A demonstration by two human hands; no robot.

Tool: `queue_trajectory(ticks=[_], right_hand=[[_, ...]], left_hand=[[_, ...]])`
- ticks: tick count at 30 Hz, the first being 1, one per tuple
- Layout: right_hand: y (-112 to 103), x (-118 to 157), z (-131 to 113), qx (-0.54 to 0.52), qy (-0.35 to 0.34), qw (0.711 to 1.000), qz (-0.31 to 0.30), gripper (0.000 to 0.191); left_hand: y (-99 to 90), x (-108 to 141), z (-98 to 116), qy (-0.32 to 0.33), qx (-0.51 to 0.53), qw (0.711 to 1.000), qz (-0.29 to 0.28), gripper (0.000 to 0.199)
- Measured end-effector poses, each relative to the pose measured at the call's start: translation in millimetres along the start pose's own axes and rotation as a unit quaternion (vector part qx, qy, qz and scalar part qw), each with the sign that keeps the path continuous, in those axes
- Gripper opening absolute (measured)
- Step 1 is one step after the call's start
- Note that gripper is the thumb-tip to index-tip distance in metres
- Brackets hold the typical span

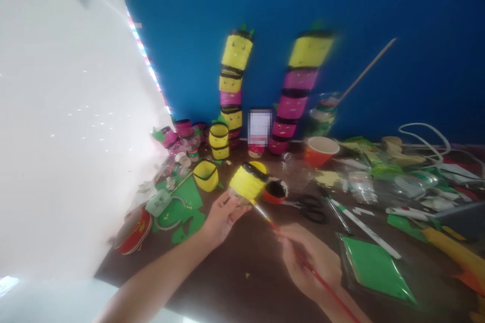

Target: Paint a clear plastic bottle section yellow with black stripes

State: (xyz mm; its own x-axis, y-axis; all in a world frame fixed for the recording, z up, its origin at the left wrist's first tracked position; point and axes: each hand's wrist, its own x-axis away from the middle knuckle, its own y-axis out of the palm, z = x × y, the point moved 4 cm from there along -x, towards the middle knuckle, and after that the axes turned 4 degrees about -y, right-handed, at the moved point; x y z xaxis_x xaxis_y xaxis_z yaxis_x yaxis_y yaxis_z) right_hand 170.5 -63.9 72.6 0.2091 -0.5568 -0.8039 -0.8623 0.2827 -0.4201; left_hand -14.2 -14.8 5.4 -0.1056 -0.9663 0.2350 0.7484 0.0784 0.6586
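Near the middle of the table, my left hand [224, 216] grips the lower end of a cut plastic bottle piece [248, 180], tilted, coated yellow with a black band at its upper rim. My right hand [308, 257] is closed round a red-handled paintbrush [273, 224], whose yellow tip touches the lower right edge of the piece. Just behind the piece shows a yellow round lid or dish [258, 166], partly hidden. A red cup with dark paint [276, 192] stands to its right, and a yellow cup with a black rim [205, 176] to its left.
Tall yellow and pink stacks [232, 81] lean by the blue wall. Dark scissors [310, 208], a white marker [367, 229] and a packet of green sheets [379, 267] lie right. A red-and-white paper cup [321, 151] stands behind; green scraps [189, 197] and a red tub [133, 232] lie left.
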Motion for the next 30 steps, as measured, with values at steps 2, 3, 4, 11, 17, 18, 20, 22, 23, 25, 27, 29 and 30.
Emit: queue_trajectory(ticks=[2, 3, 4, 11, 17, 18, 20, 22, 23, 25, 27, 29, 30], right_hand=[[-1.2, -0.7, -1.1, -0.009, -0.009, 1.0, 0.0, 0.021], [-0.8, -0.8, -1.4, -0.014, -0.012, 1.0, -0.003, 0.021], [0.2, -0.8, -1.5, -0.017, -0.013, 1.0, -0.007, 0.021], [3.8, -0.9, 1.9, 0.004, 0.014, 1.0, -0.012, 0.017], [3.0, -0.5, 1.1, -0.013, 0.002, 1.0, -0.005, 0.019], [4.3, 0.2, 1.6, -0.009, 0.007, 1.0, -0.012, 0.019], [6.1, 1.5, 2.8, 0.001, 0.016, 1.0, -0.025, 0.018], [4.7, 1.5, 2.9, 0.004, 0.016, 1.0, -0.019, 0.019], [3.3, 1.0, 2.2, 0.003, 0.011, 1.0, -0.013, 0.019], [1.1, -0.6, -0.1, -0.005, -0.003, 1.0, -0.003, 0.021], [1.1, -1.8, -2.5, -0.013, -0.015, 1.0, -0.002, 0.023], [3.0, -1.9, -3.1, -0.013, -0.015, 1.0, -0.005, 0.024], [4.3, -1.6, -2.5, -0.01, -0.008, 1.0, -0.009, 0.023]], left_hand=[[0.0, 0.1, 0.0, 0.002, 0.004, 1.0, 0.001, 0.037], [0.2, 0.5, 0.1, 0.002, 0.005, 1.0, 0.001, 0.036], [0.5, 1.1, 0.2, 0.002, 0.007, 1.0, 0.001, 0.035], [0.3, 1.4, -0.3, -0.01, 0.012, 1.0, -0.011, 0.039], [-1.3, -0.6, -2.3, -0.011, 0.019, 1.0, 0.0, 0.035], [-1.0, -0.2, -2.5, -0.013, 0.019, 1.0, -0.003, 0.035], [-1.0, 0.4, -2.7, -0.015, 0.02, 1.0, -0.005, 0.036], [-2.1, 0.1, -2.8, -0.018, 0.023, 1.0, 0.0, 0.035], [-3.1, -0.4, -3.0, -0.017, 0.025, 1.0, 0.006, 0.034], [-4.7, -1.6, -3.7, -0.017, 0.028, 0.999, 0.015, 0.032], [-5.3, -2.5, -4.5, -0.015, 0.029, 0.999, 0.014, 0.033], [-5.2, -2.6, -5.3, -0.015, 0.03, 0.999, 0.005, 0.033], [-5.3, -2.5, -5.8, -0.016, 0.031, 0.999, -0.001, 0.033]])
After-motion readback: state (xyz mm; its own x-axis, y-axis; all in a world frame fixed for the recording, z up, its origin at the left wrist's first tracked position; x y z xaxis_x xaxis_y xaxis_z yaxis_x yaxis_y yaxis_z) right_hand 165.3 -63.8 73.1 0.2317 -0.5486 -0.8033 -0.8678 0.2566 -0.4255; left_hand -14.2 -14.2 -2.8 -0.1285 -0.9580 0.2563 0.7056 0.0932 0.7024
